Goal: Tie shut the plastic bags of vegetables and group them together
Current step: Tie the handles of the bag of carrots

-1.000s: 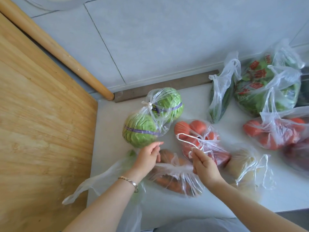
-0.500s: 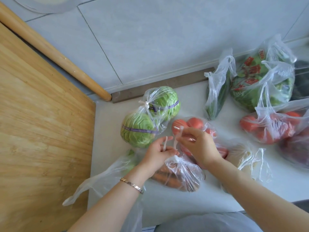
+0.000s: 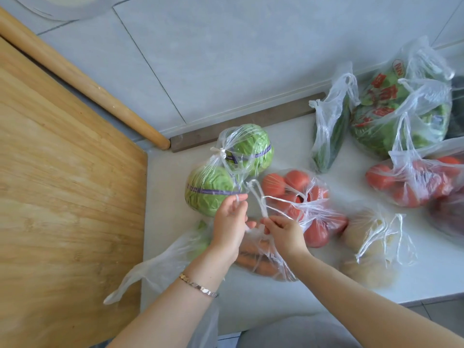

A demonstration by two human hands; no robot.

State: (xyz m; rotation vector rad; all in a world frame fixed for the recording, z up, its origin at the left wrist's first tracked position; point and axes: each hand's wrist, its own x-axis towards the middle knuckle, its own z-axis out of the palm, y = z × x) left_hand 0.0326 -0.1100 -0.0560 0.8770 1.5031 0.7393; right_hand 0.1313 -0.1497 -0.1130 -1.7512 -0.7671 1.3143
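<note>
From the left hand [image 3: 229, 222], I see white tabletop [image 3: 170, 187] run leftward to a wooden board [image 3: 62, 197]. That hand and the right hand [image 3: 283, 231] each pinch a handle of the carrot bag [image 3: 261, 262].

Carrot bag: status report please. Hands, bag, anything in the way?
Left hand and right hand each pinch a handle of the carrot bag. No knot yet. Tomato bag handles crowd the right hand; cabbage bag already tied.
</note>
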